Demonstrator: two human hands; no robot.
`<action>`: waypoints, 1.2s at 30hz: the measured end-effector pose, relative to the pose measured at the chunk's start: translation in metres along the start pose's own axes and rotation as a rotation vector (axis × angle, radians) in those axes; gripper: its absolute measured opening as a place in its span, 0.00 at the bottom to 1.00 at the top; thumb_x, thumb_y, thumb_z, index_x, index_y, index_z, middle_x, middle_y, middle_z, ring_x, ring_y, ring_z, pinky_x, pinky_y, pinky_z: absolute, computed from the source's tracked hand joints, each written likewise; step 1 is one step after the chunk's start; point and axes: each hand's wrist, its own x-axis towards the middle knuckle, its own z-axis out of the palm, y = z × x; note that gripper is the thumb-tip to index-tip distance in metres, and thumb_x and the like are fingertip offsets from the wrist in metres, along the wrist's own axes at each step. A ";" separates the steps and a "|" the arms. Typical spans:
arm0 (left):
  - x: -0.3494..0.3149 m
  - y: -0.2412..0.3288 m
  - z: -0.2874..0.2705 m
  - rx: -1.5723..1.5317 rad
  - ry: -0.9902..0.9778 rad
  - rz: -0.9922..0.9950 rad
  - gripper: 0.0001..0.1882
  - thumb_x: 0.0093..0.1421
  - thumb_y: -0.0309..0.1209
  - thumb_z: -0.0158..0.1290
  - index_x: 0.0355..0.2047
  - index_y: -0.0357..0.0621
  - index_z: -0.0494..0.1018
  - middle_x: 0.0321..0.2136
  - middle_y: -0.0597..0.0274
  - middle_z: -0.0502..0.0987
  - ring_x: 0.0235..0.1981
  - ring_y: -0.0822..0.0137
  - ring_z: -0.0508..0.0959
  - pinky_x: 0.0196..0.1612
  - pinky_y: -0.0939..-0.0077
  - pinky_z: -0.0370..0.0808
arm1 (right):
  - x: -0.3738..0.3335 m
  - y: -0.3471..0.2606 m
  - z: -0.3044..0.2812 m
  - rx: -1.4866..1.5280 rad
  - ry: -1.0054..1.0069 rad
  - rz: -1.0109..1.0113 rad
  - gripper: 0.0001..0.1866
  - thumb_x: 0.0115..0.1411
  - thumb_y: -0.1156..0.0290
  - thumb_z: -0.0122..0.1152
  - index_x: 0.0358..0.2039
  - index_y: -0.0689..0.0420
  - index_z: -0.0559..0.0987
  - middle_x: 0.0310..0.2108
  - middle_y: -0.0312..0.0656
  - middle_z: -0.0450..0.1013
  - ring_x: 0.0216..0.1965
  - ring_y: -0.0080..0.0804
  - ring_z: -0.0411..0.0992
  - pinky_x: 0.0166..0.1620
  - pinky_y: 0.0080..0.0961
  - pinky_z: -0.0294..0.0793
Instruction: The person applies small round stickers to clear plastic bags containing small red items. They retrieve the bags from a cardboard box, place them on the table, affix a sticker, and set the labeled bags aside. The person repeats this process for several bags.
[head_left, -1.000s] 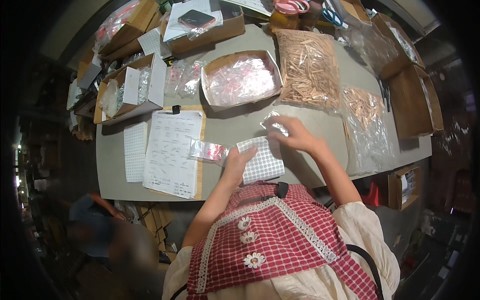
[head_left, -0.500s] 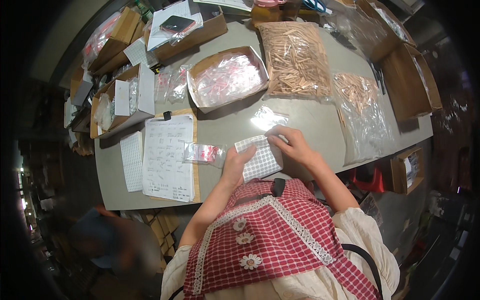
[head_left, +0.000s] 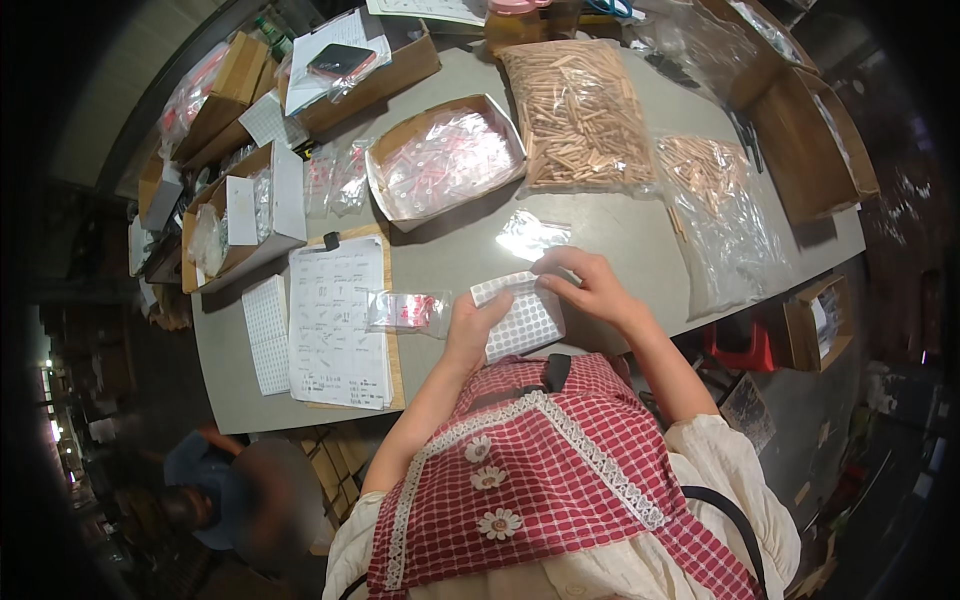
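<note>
My left hand [head_left: 468, 330] grips a white sheet of round grey stickers [head_left: 524, 328] by its left edge, thumb on top. The sheet is held tilted in front of my apron, over the table's near edge. At its upper right corner, my right hand [head_left: 590, 287] has thumb and forefinger pinched together; whether a single sticker is between the tips is too small to tell. Just beyond the sheet lies a shiny clear plastic bag [head_left: 533, 236]. A small clear packet with pink print [head_left: 408, 310] rests left of my left hand, partly over a clipboard [head_left: 396, 350] with handwritten papers [head_left: 340, 325].
A white box of small clear packets [head_left: 445, 160] and a large bag of wooden pegs [head_left: 580, 120] stand farther back. A half-filled peg bag [head_left: 715, 220] lies right. Cardboard boxes [head_left: 245, 215] line the left; another [head_left: 805, 150] stands right. A person [head_left: 225, 490] is at lower left.
The view has shifted slightly, so the table's things sit a little differently in the picture. Both hands keep nearly the same hold on the sheet. The person at lower left has moved.
</note>
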 end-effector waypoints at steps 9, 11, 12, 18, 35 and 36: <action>0.000 0.000 -0.003 0.193 -0.050 0.010 0.16 0.67 0.26 0.53 0.54 0.34 0.76 0.45 0.60 0.81 0.42 0.71 0.81 0.44 0.75 0.79 | 0.000 0.005 -0.002 0.178 -0.027 0.115 0.09 0.62 0.71 0.65 0.40 0.62 0.83 0.35 0.40 0.80 0.42 0.28 0.76 0.49 0.27 0.72; 0.001 -0.001 -0.004 0.207 -0.054 0.016 0.16 0.68 0.26 0.52 0.54 0.34 0.76 0.44 0.60 0.81 0.41 0.72 0.81 0.44 0.76 0.79 | 0.000 0.007 -0.002 0.197 -0.026 0.134 0.09 0.63 0.71 0.65 0.40 0.62 0.83 0.36 0.40 0.80 0.42 0.28 0.76 0.49 0.27 0.72; 0.001 -0.002 -0.003 0.207 -0.050 0.025 0.16 0.68 0.27 0.53 0.53 0.34 0.77 0.43 0.61 0.82 0.41 0.73 0.81 0.44 0.76 0.79 | 0.000 0.008 -0.001 0.171 -0.012 0.119 0.10 0.63 0.70 0.64 0.41 0.62 0.83 0.37 0.41 0.80 0.42 0.28 0.76 0.49 0.28 0.72; 0.003 -0.005 -0.005 0.188 -0.056 0.013 0.15 0.68 0.27 0.53 0.52 0.33 0.77 0.42 0.61 0.82 0.40 0.73 0.81 0.44 0.76 0.79 | -0.001 0.020 0.003 -0.021 0.004 -0.041 0.11 0.66 0.69 0.60 0.44 0.62 0.81 0.41 0.45 0.78 0.44 0.36 0.76 0.50 0.31 0.73; 0.007 -0.006 -0.008 0.169 0.053 -0.066 0.16 0.68 0.28 0.52 0.52 0.31 0.75 0.43 0.57 0.81 0.40 0.70 0.82 0.43 0.73 0.79 | 0.019 0.066 -0.004 -0.837 0.178 -0.345 0.12 0.50 0.77 0.62 0.38 0.58 0.76 0.42 0.45 0.74 0.50 0.45 0.72 0.58 0.42 0.68; 0.007 -0.006 -0.008 0.151 0.070 -0.063 0.16 0.67 0.28 0.52 0.52 0.31 0.74 0.43 0.57 0.81 0.40 0.69 0.82 0.43 0.73 0.79 | 0.014 0.066 -0.006 -0.823 0.161 -0.357 0.13 0.49 0.77 0.62 0.38 0.58 0.77 0.43 0.44 0.75 0.50 0.44 0.72 0.59 0.42 0.68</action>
